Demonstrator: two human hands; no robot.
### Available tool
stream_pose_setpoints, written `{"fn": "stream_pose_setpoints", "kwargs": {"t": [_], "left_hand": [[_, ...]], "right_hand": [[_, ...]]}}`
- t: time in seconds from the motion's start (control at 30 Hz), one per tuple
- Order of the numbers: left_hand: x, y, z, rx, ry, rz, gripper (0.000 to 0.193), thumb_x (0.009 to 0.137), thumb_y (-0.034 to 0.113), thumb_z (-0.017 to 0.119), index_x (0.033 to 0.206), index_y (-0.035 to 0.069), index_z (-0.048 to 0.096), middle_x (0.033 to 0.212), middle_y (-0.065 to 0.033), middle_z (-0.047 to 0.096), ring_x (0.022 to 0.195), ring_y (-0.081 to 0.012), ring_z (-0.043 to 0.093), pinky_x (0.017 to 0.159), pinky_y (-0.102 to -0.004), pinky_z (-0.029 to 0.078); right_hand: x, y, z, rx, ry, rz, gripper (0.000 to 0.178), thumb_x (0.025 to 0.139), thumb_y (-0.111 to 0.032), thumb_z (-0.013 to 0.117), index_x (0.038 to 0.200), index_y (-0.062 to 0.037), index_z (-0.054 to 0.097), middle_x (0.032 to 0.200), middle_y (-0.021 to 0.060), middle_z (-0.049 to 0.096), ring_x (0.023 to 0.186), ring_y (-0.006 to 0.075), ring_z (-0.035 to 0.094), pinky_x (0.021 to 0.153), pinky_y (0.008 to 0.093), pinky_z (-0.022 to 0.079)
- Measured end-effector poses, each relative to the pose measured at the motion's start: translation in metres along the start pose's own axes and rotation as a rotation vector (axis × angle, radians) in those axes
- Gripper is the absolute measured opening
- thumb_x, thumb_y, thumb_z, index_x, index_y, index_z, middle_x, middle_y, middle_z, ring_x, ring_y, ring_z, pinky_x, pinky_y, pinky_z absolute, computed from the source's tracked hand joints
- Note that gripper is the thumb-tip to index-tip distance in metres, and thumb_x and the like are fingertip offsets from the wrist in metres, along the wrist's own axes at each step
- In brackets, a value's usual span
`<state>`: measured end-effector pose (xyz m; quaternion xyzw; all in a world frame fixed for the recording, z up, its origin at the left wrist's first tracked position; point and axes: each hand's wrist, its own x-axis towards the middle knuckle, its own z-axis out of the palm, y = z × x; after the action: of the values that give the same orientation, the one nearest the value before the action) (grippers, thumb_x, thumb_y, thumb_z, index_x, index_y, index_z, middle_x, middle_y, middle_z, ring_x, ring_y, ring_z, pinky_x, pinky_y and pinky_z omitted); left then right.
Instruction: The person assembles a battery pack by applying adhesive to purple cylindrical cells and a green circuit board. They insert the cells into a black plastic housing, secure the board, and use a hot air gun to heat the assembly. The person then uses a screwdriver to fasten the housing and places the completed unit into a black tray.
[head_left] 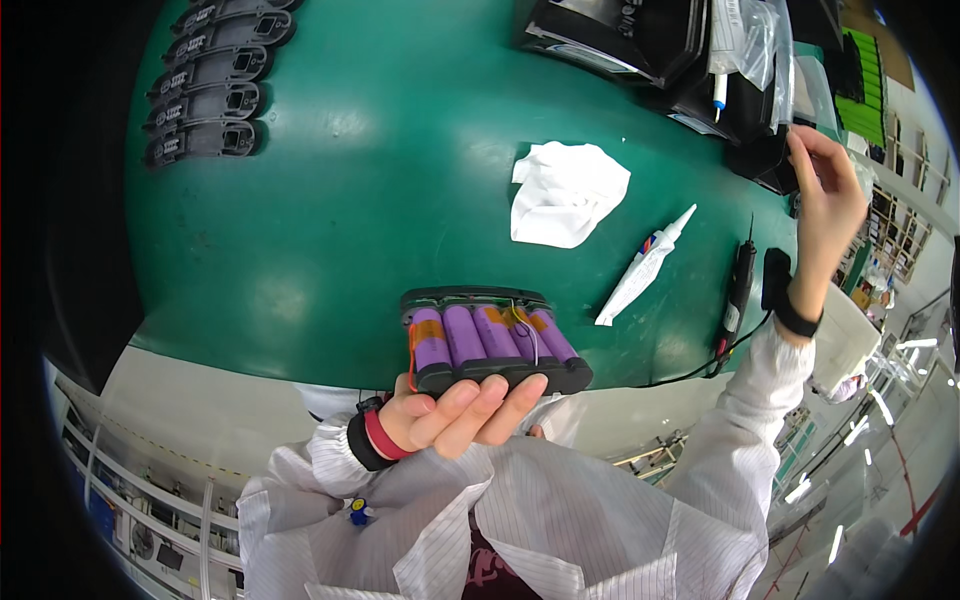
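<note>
Head view: the left hand (465, 415) grasps a battery pack (490, 336) of purple cylindrical cells with black end frames, held over the near edge of the green worktop (330, 240). The right hand (830, 195) has its fingertips at a clear plastic bag (762, 45); whether they grip it cannot be told. Light lettering marks a black box (620, 35) beyond and left of the right hand. A white tube (632, 285) with a coloured label lies between the hands, near a black electric screwdriver (739, 290). Beyond the left hand lie a crumpled white cloth (568, 195) and, farther left, black plastic housings (205, 140) bearing pale markings.
</note>
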<state>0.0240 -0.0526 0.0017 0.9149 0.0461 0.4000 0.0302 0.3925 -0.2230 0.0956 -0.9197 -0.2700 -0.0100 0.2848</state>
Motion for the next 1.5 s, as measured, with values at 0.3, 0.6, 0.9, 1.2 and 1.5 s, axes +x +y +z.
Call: {"fn": "stream_pose_setpoints", "kwargs": {"t": [0.3,0.6,0.9,1.2,1.5], "left_hand": [[0.003,0.001,0.005,-0.067,0.063,-0.047,0.032,0.095,0.034,0.065,0.126,0.037,0.065,0.131,0.001,0.055,0.132,-0.0214,0.051,0.126,-0.0453,0.026],[0.009,-0.006,-0.001,-0.044,-0.049,-0.003,0.032,0.102,0.04,0.051,0.131,0.036,0.064,0.137,-0.0025,0.046,0.14,-0.0191,0.041,0.126,-0.0396,0.022],[0.011,-0.006,0.003,-0.104,-0.005,-0.012,0.035,0.103,0.035,0.047,0.133,0.033,0.065,0.134,-0.0066,0.046,0.141,-0.0219,0.042,0.128,-0.0416,0.018],[0.008,-0.007,0.004,-0.133,0.004,0.013,0.036,0.103,0.034,0.047,0.133,0.031,0.066,0.132,-0.0068,0.046,0.141,-0.023,0.043,0.129,-0.0446,0.017],[0.01,-0.01,0.003,-0.125,-0.009,0.016,0.034,0.102,0.036,0.049,0.132,0.032,0.066,0.133,-0.0058,0.047,0.142,-0.0229,0.043,0.129,-0.0422,0.018]], "right_hand": [[-0.057,-0.153,0.065,0.37,-0.892,-0.166,0.01,0.074,-0.003,0.082,0.081,-0.0022,0.074,0.074,0.0068,0.068,0.066,0.0198,0.065,0.058,0.0317,0.05],[-0.062,-0.163,0.106,0.294,-1.266,0.198,0.008,0.078,-0.004,0.082,0.084,-0.001,0.078,0.07,0.0057,0.067,0.063,0.0111,0.058,0.057,0.0276,0.046],[-0.056,-0.181,0.114,0.197,-1.299,0.131,0.004,0.076,0.0,0.077,0.079,0.0033,0.076,0.067,0.0134,0.07,0.06,0.0195,0.067,0.061,0.0299,0.054],[-0.05,-0.171,0.122,0.165,-1.46,0.376,0.013,0.081,-0.008,0.084,0.084,0.0011,0.076,0.073,0.0044,0.072,0.067,0.0074,0.065,0.063,0.0239,0.052],[-0.051,-0.171,0.112,0.258,-1.416,0.324,0.009,0.086,-0.006,0.078,0.092,0.001,0.078,0.075,0.0043,0.073,0.068,0.0081,0.066,0.065,0.024,0.052]]}}
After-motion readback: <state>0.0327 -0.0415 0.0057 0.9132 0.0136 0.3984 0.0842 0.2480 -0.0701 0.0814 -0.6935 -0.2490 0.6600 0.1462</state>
